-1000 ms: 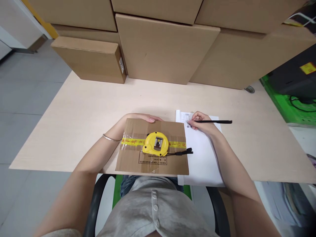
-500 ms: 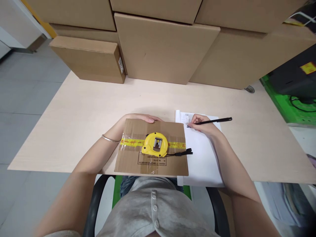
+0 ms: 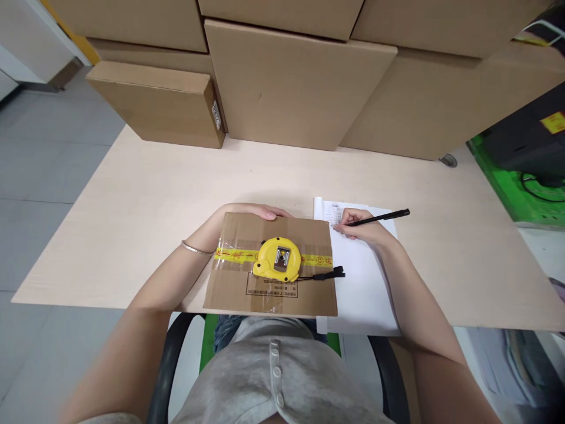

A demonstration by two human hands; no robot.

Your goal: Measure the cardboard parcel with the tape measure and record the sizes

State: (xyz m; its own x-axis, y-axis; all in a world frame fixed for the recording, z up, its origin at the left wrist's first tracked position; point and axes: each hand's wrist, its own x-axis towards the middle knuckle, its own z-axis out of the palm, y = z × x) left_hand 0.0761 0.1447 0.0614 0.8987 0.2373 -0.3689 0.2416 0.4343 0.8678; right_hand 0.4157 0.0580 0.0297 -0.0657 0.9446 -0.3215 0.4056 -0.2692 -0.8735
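My right hand (image 3: 362,226) is closed around a black pen (image 3: 388,216), its tip low over the upper left of a white paper pad (image 3: 362,288) that bears writing near its top. Along the far edge of a small taped cardboard box (image 3: 238,232) rests my left hand (image 3: 260,211), fingers stretched out and partly hidden behind the box. A yellow tape measure (image 3: 269,259) lies on top of that box. Its black wrist strap (image 3: 329,274) reaches over the box's right edge, above the paper. The box overlaps the pad's left side.
Large cardboard boxes (image 3: 291,88) stand stacked along the back of the pale table (image 3: 176,182). A flatter box (image 3: 154,106) sits at the back left. To the right is a green surface (image 3: 507,182) with dark equipment. Chair armrests (image 3: 165,365) flank my body.
My right hand has shifted slightly down with the pen, whose tip now sits a little lower and further left on the paper. My left hand, the box and the tape measure stay put.
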